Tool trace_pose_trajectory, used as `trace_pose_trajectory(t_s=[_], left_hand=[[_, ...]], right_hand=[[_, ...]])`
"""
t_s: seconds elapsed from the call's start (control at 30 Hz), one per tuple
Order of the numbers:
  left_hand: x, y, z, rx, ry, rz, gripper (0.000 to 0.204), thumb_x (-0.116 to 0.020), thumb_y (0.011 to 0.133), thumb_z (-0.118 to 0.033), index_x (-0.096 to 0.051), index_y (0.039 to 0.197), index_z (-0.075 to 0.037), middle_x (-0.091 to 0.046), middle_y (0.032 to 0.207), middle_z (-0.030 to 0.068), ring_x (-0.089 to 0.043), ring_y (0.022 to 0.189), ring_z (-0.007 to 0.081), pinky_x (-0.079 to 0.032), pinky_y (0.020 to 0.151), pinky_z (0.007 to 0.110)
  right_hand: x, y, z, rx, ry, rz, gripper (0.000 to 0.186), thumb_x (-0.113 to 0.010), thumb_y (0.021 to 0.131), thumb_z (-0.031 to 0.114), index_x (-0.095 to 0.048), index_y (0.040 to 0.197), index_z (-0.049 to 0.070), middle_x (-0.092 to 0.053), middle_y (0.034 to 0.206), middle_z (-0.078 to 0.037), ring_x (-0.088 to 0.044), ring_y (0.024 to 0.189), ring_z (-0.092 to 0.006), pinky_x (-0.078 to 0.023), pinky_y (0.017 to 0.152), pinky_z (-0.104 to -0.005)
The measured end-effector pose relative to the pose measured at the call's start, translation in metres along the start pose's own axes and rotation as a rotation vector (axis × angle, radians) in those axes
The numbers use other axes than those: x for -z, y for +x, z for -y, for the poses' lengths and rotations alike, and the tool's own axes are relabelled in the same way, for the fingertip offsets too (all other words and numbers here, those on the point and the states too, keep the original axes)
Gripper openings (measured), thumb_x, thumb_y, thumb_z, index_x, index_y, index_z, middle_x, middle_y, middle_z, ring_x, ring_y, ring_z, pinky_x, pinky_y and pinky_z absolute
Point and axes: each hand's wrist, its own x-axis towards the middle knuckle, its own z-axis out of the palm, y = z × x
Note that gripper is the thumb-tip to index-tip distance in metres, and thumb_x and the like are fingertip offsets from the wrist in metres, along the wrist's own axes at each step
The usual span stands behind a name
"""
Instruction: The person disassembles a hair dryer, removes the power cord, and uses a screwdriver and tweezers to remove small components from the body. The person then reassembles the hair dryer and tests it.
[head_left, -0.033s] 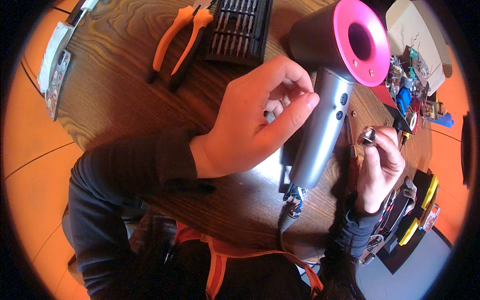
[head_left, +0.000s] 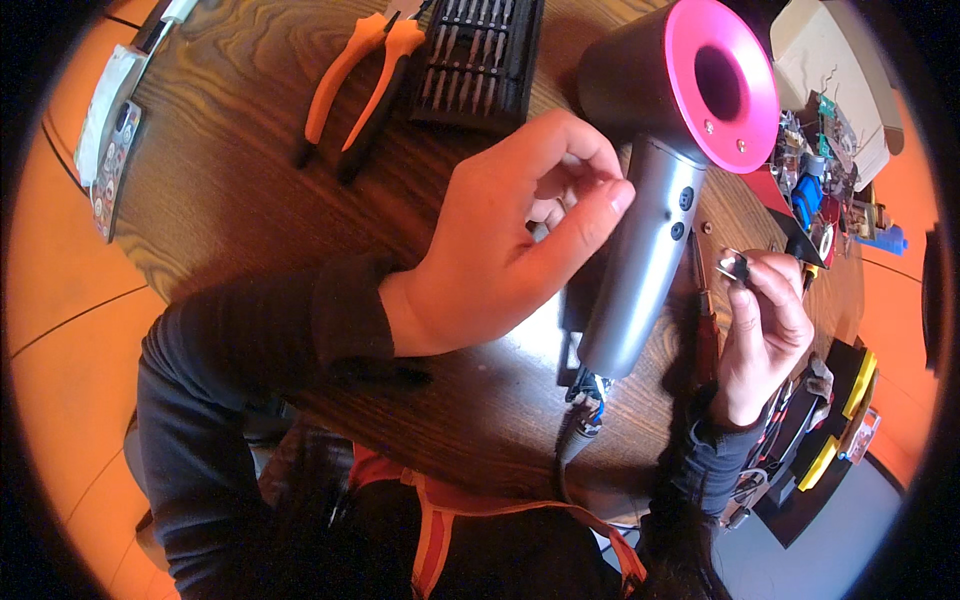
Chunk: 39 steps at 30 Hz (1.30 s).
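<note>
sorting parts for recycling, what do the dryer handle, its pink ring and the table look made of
Dryer handle: smooth satin grey, plastic or painted metal; unclear.
Pink ring: matte magenta, probably plastic.
Table: dark brown with clear grain, wood or wood veneer.

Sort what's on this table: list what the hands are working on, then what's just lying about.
In hand:
- grey and pink hair dryer, left hand on its handle
- small dark part pinched in right hand

Lying about:
- orange pliers
- screwdriver bit set
- circuit boards

Left hand (head_left: 500, 240) steadies hair dryer (head_left: 650, 220); right hand (head_left: 765, 335) pinches small part (head_left: 733, 266).
</note>
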Motion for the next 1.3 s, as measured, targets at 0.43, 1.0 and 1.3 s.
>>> trace_pose_trajectory(t_s=[0.43, 1.0, 1.3], left_hand=[[-0.003, 0.005, 0.004, 0.099, -0.111, -0.068, 0.01, -0.045, 0.093, -0.01, -0.048, 0.096, -0.001, -0.051, 0.077, 0.0046, -0.053, 0.061, 0.0098, -0.041, 0.052, 0.02], [-0.011, 0.006, 0.004, 0.221, -0.015, -0.076, 0.023, -0.047, 0.093, -0.012, -0.051, 0.111, 0.0, -0.057, 0.098, 0.0072, -0.056, 0.089, 0.0112, -0.046, 0.081, 0.027], [-0.024, 0.023, -0.008, 0.401, -0.114, 0.038, 0.026, -0.061, 0.086, -0.017, -0.057, 0.104, 0.002, -0.06, 0.09, 0.0018, -0.056, 0.082, 0.0072, -0.046, 0.073, 0.023]], right_hand=[[-0.001, 0.022, -0.007, 0.138, -0.263, 0.021, 0.024, -0.069, 0.069, -0.005, -0.067, 0.093, -0.001, -0.062, 0.088, -0.009, -0.057, 0.084, -0.018, -0.044, 0.077, -0.0273], [-0.007, 0.025, -0.011, 0.111, -0.152, 0.053, 0.022, -0.067, 0.071, -0.007, -0.066, 0.093, -0.002, -0.062, 0.089, -0.01, -0.057, 0.085, -0.017, -0.044, 0.078, -0.0261], [-0.004, 0.028, -0.013, 0.147, -0.2, 0.056, 0.023, -0.067, 0.071, -0.006, -0.066, 0.093, -0.002, -0.062, 0.089, -0.009, -0.057, 0.083, -0.0168, -0.044, 0.077, -0.0252]])
